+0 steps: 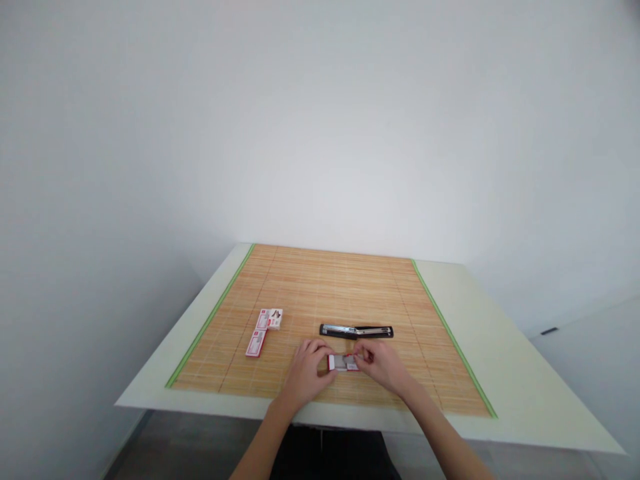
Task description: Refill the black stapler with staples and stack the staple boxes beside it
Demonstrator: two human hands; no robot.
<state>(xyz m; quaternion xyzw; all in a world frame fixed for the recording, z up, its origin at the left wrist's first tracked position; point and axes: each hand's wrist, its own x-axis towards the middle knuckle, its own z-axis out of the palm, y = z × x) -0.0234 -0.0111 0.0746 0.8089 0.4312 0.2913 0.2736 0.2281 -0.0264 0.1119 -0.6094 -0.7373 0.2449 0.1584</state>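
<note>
No text, brand, number or sign can be read. The small box [343, 362] between the hands carries red and white printing, too small to make out. The two boxes [263, 331] lying to the left on the mat [320, 287] show red markings, likewise illegible. The black stapler [356, 331] bears no visible label.

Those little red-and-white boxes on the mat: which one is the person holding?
The small box in front of the black stapler, gripped between the left hand and right hand. The two other boxes lie untouched farther left.
</note>
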